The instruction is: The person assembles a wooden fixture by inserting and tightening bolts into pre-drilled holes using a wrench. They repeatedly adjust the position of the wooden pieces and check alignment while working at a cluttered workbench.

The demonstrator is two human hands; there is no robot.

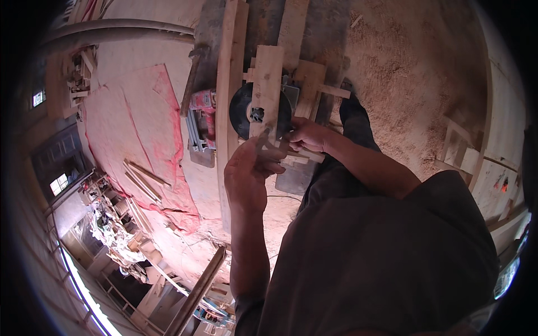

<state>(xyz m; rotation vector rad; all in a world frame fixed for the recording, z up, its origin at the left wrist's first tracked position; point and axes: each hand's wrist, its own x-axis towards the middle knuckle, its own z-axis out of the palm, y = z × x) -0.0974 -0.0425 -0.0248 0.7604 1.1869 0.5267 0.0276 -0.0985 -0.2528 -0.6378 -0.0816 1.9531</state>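
Note:
My left hand is raised in front of me, its fingers closed around a small dark metal tool whose tip points toward a black round disc. The disc sits under a pale wooden block on a rough wooden workbench. My right hand is just right of the disc, gripping a thin wooden piece at the bench's near edge. Both hands are close together, almost touching.
A red and grey power tool lies left of the bench. A red sheet with loose wooden strips covers the floor on the left. Sawdust is piled at the right. A long plank leans below.

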